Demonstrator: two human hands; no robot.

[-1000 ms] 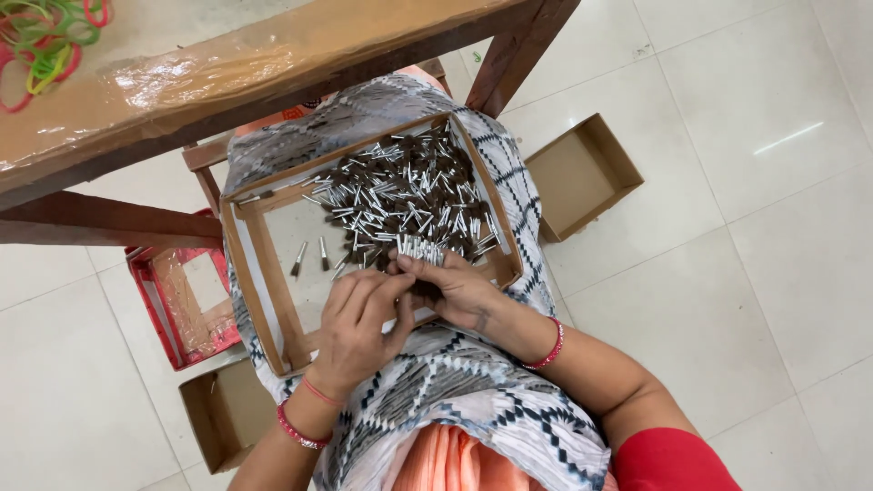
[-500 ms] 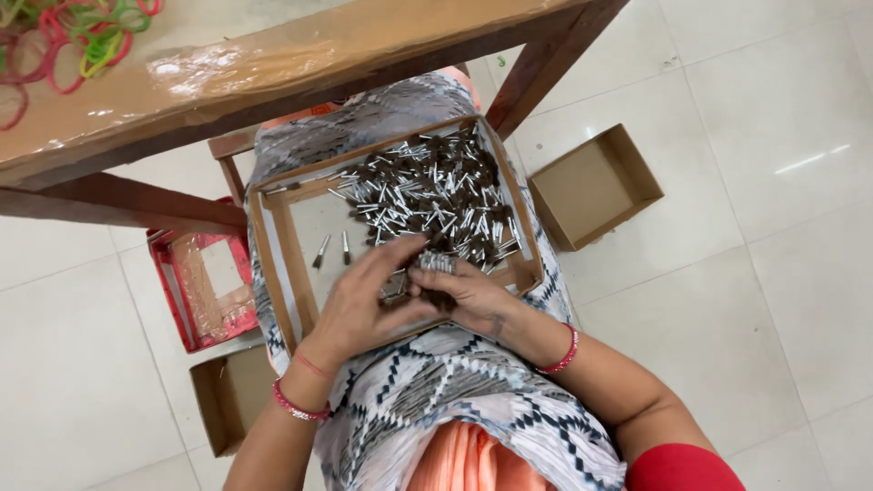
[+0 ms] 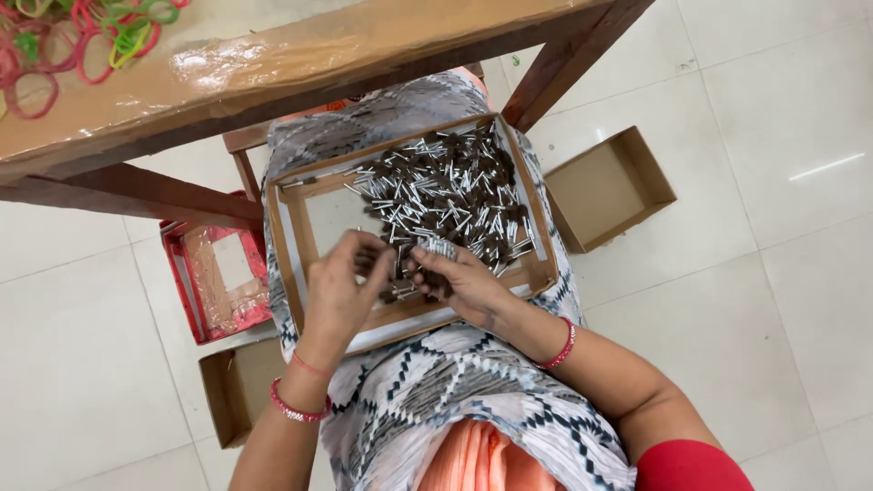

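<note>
At far left, on the wooden table (image 3: 300, 55) wrapped in clear film, a tangle of coloured rubber bands (image 3: 82, 36), red, green and yellow. Below the table edge, on the pale tiled floor (image 3: 800, 273), a red tray (image 3: 216, 284) lined with shiny plastic, and just under it a small open cardboard box (image 3: 238, 389).

Resting across the lap on patterned black-and-white cloth (image 3: 455, 400), a shallow cardboard tray (image 3: 291, 264), its left part bare, its right and upper part heaped with small silver and dark brown pins (image 3: 455, 191).

Left hand (image 3: 341, 291) over the near left part of the tray, palm down, fingers curled and loosely bent toward the right hand; red bangles on the wrist. Impossible to tell whether anything is pinched beneath it, since the back of the hand hides the fingertips.

Right hand (image 3: 459, 282) just beside it, over the near middle of the tray, fingers pressed together around a small bundle of pins (image 3: 439, 249), silver ends poking out in a neat row above the fingers. Bundle held at the near edge of the heap, touching or almost touching the loose pieces. A red bangle on this wrist too, and a red sleeve at the lower right corner.

Further right, on the floor past a table leg (image 3: 564, 73), another open cardboard box (image 3: 607, 189), brown, standing well apart from the tray.
</note>
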